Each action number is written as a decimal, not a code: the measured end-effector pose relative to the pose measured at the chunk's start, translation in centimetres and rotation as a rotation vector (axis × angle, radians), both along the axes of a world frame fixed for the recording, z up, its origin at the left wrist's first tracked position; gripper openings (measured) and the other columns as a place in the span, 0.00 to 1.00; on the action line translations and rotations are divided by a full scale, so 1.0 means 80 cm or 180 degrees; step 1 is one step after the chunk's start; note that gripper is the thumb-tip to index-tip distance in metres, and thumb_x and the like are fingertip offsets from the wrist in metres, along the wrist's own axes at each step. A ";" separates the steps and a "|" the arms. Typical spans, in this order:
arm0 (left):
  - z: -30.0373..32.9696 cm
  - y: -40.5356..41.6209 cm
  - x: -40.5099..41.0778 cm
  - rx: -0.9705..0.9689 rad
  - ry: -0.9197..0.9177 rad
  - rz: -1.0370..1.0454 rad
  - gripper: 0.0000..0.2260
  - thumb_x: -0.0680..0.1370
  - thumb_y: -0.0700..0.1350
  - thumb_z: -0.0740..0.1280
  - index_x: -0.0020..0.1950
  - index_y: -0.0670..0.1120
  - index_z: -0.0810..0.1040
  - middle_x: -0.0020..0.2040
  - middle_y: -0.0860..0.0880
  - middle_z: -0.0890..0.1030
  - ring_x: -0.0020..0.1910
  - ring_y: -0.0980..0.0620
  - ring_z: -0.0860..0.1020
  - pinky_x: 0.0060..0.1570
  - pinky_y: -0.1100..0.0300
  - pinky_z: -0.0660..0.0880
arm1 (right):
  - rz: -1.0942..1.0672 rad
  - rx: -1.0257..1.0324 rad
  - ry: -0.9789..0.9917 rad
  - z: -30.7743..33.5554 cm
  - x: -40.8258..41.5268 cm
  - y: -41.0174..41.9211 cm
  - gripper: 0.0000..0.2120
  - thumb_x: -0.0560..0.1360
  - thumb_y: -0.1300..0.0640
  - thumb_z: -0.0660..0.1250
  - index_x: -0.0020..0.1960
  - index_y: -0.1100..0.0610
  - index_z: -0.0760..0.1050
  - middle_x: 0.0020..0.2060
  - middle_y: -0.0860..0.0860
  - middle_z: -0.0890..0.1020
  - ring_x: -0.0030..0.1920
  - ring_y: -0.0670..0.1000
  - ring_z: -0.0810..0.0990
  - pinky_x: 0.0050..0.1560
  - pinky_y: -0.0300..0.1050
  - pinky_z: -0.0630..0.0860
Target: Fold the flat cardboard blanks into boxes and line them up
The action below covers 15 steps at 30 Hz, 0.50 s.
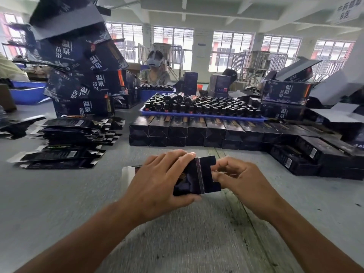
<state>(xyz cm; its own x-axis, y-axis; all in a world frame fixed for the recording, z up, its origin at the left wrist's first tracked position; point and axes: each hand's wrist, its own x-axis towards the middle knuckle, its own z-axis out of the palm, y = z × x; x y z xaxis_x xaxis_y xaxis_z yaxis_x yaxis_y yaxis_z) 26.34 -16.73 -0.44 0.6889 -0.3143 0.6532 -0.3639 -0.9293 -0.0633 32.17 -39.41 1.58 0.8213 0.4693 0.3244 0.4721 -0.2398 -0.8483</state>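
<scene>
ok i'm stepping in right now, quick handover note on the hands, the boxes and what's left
Left hand grips the half-formed box from above, near the table.
Right hand is pinching at its end flap, not yet tucked.
Done: two-tier row of folded boxes lined up in front of the blue tray of bottles.
Left: close this box, add it to the row, then work through the flat blanks piled at left.

I read this as a factory packing hall: long grey worktop (59, 203), folded boxes (197, 131) lined in rows, flat blanks (69, 138) stacked, blue tray (197, 114) of bottles (206, 107), another worker (155, 71) opposite, barred windows (230, 50).
</scene>
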 end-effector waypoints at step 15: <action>0.009 -0.007 -0.005 0.0624 -0.0360 -0.0092 0.26 0.79 0.63 0.55 0.76 0.56 0.65 0.72 0.42 0.70 0.65 0.44 0.73 0.62 0.49 0.73 | -0.0092 -0.0123 -0.0318 -0.002 -0.005 0.008 0.12 0.80 0.60 0.67 0.60 0.47 0.78 0.45 0.46 0.85 0.42 0.47 0.83 0.40 0.39 0.78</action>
<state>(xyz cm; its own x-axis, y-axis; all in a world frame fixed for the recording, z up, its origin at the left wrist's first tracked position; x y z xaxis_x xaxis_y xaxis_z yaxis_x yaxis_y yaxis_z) 25.98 -17.31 0.30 0.6036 -0.4613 0.6503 -0.3704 -0.8845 -0.2837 31.80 -38.80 1.43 0.7991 0.4597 0.3874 0.5463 -0.2863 -0.7871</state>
